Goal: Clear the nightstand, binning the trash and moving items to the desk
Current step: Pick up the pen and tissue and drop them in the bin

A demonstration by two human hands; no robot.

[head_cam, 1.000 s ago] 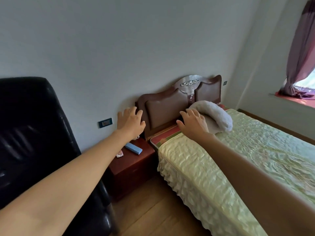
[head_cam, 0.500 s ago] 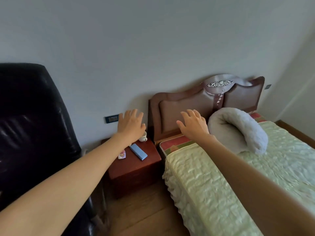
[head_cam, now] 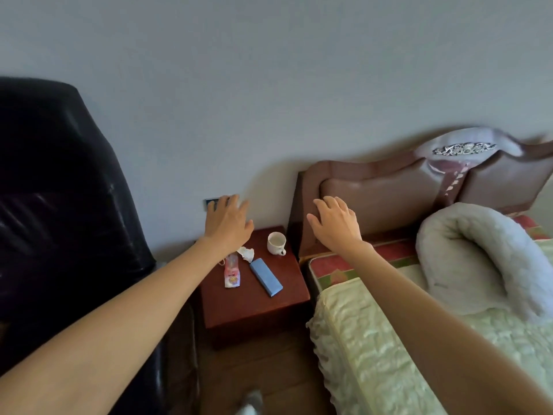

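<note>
The dark red nightstand [head_cam: 257, 307] stands between a black chair and the bed. On its top lie a white cup [head_cam: 276, 242] at the back right, a crumpled white paper scrap [head_cam: 246, 253], a pink and white wrapper [head_cam: 232, 271] and a flat blue box [head_cam: 265, 277]. My left hand [head_cam: 228, 223] hovers above the nightstand's back left corner, fingers spread, holding nothing. My right hand [head_cam: 336, 223] is stretched out in front of the headboard, to the right of the cup, fingers relaxed and empty.
A black leather chair [head_cam: 59, 211] fills the left side, close to the nightstand. The bed [head_cam: 389, 339] with a pale green cover and a rolled white blanket [head_cam: 484, 259] lies on the right, its headboard [head_cam: 389, 193] against the wall. Wooden floor [head_cam: 269, 378] runs below the nightstand.
The view has turned left and down and drawn closer, bringing the nightstand's top fully into sight. Both hands stay stretched out and empty, now over the nightstand area.
</note>
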